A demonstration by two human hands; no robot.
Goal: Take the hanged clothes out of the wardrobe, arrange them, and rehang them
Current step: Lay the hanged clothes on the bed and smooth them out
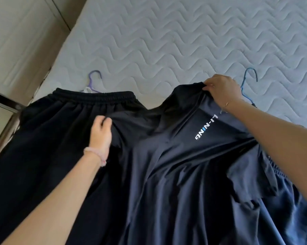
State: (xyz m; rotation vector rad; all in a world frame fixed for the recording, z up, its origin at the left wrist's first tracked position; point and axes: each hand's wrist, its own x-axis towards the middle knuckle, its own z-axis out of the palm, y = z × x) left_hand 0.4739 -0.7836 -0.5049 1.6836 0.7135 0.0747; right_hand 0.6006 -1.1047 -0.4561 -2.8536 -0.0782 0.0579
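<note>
From my feed, both arms reach forward over the quilted mattress (184,41), where the clothes lie spread out. The left arm comes in from the lower left, almost straight, with a pink bracelet (96,155) at the wrist. My left hand (101,129) is back-up, its fingers curled down and bunching a fold of the navy LI-NING shirt (184,165) just where it overlaps the black elastic-waist trousers (52,138). The cloth runs taut from that grip towards the other hand.

The right arm enters from the right edge and angles up and left, with a thin gold chain (228,103) on the wrist. My right hand (221,91) is bent down at the wrist and pinches the shirt's top edge between thumb and curled fingers, lifting it a little off the bed.

The shirt lies on the mattress with its white lettering upside down to me. The trousers lie flat to its left, waistband away from me. A purple hanger (94,80) pokes out from beyond the waistband. A blue hanger (249,80) lies just beyond my right hand, its lower part hidden by the wrist.
</note>
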